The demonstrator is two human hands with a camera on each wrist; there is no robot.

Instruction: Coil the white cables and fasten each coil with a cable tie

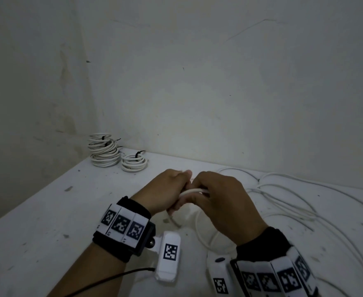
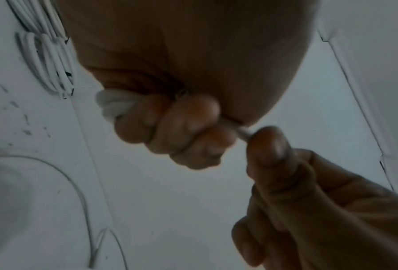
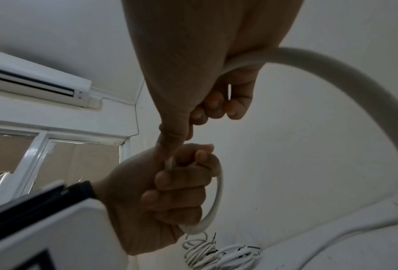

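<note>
White cable (image 1: 194, 191) runs left to right between both fists above the worktop (image 1: 47, 211), near its front edge; left hand (image 1: 165, 192) and right hand (image 1: 223, 200) both clench it.

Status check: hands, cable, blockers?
Left hand grips the white cable; right hand grips it too. Finished tied coils stacked in the far corner. Loose cables sprawl at right. No blockers seen.
</note>
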